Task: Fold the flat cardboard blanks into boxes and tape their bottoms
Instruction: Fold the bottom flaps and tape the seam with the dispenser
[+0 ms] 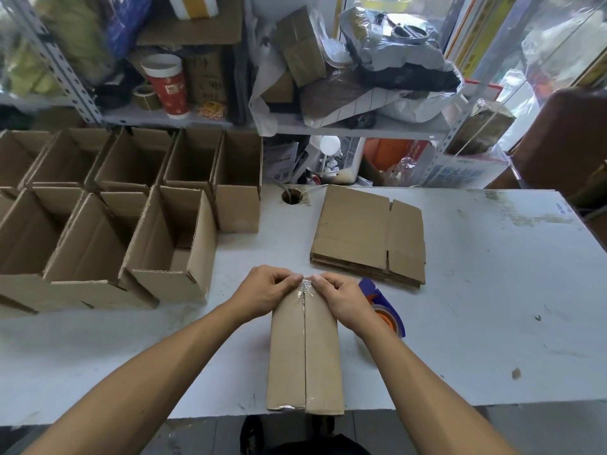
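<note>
The box [305, 349] I'm working on sits bottom-up at the lower centre of the frame, on the near edge of the white tabletop [476, 290], with a strip of clear tape [304, 320] running down the seam between its two bottom flaps. My left hand [267, 295] and right hand [345, 298] meet at the far end of that seam, fingers [289, 280] curled and pressed together over the edge, pinching the crinkled tape end down onto the end wall of the box. From here I judge the main risk is that wrinkled end: if I press it down bunched as it is, it may not bond flat and could lift later, letting the flaps spring open. The near end of the box also overhangs the tabletop edge slightly, so a hard push toward me could tip or slide it off. The box's long axis runs from the bottom of the frame up toward the centre, the taped seam following it, far end pointing at the shelves. Just right of my right hand lies the blue-and-orange tape dispenser [382, 307], partly hidden by my wrist. Beyond it, centre right, is the stack of flat blanks [368, 234]. At the left of the frame stand rows of finished boxes [98, 208], open tops up. Cluttered shelves [328, 126] fill the top.
</note>
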